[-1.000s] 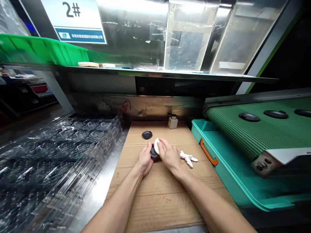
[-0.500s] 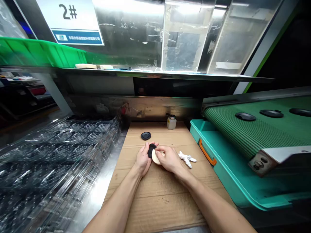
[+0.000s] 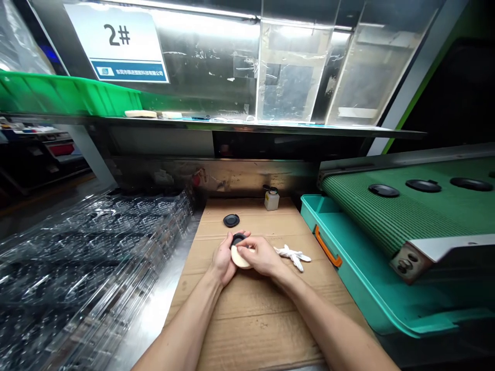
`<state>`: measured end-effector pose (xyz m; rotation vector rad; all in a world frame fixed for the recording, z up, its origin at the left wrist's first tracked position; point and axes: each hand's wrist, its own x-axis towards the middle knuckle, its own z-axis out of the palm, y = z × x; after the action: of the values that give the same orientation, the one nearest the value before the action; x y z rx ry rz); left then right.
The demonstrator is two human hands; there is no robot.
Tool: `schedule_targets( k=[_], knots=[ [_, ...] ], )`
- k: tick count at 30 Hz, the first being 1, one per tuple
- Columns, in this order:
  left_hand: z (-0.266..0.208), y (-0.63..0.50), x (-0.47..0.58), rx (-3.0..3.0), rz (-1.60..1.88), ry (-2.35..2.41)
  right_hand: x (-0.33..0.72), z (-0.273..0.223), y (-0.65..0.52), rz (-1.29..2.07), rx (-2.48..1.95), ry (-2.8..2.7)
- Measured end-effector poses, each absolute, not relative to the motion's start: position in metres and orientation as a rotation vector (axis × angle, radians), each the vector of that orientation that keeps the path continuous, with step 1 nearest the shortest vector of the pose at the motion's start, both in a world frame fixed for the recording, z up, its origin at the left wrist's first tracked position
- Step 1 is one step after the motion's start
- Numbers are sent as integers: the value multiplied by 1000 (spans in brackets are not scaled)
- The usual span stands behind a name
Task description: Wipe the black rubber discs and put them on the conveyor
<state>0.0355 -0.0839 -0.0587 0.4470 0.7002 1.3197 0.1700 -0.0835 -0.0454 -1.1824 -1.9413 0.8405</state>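
Observation:
My left hand [image 3: 223, 259] is closed round the edge of a round black plastic lid [image 3: 238, 237], held above the cardboard sheet [image 3: 247, 319]. In my right hand [image 3: 263, 255] is a cream-coloured round pad [image 3: 240, 258], pinched between thumb and fingers and lying against the lid's face, so that it covers the lower part. Beyond my hands a second black lid [image 3: 231, 220] lies flat on the cardboard. White gloves [image 3: 294, 256] rest just right of my right hand.
A small bottle [image 3: 271, 200] stands at the cardboard's far end. On the right, a green conveyor belt [image 3: 363, 206] carries several black lids above a teal bin [image 3: 348, 283]. Stacked clear plastic trays [image 3: 88, 247] fill the left. A shelf [image 3: 270, 128] spans the back, with a green crate [image 3: 69, 95].
The pad in my right hand has moved left across the black lid and now overlaps more of it. The whole view has shifted slightly downward in the frame.

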Motion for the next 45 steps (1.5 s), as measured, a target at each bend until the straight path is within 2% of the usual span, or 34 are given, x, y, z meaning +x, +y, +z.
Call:
schedule_targets(
  k=[2,6,10,16,21,31,36,41,45],
  knots=[
    [-60,-83,35,442,1308,672,177,-44,-81,884,-1201,-1984],
    [-61,-82,36,460,1299,671,183,-40,-80,690,-1263,-1895],
    [-61,-81,36,393,1308,656,182,-37,-81,699,-1227,-2058],
    [-61,-80,39,379,1293,624,169,-40,-88,357,-1543,-1905],
    [-61,-80,40,376,1305,621,153,-43,-91,216,-1729,-1895],
    [-58,-80,37,372,1346,552,163,-42,-87,410,-1485,-1702],
    [-55,-88,43,447,1349,515,146,-49,-100,422,-1631,-1756],
    [-53,-87,38,414,1389,555,162,-40,-95,294,-1780,-1876],
    [-54,-83,37,444,1398,558,176,-34,-89,437,-1531,-1793]
  ],
)
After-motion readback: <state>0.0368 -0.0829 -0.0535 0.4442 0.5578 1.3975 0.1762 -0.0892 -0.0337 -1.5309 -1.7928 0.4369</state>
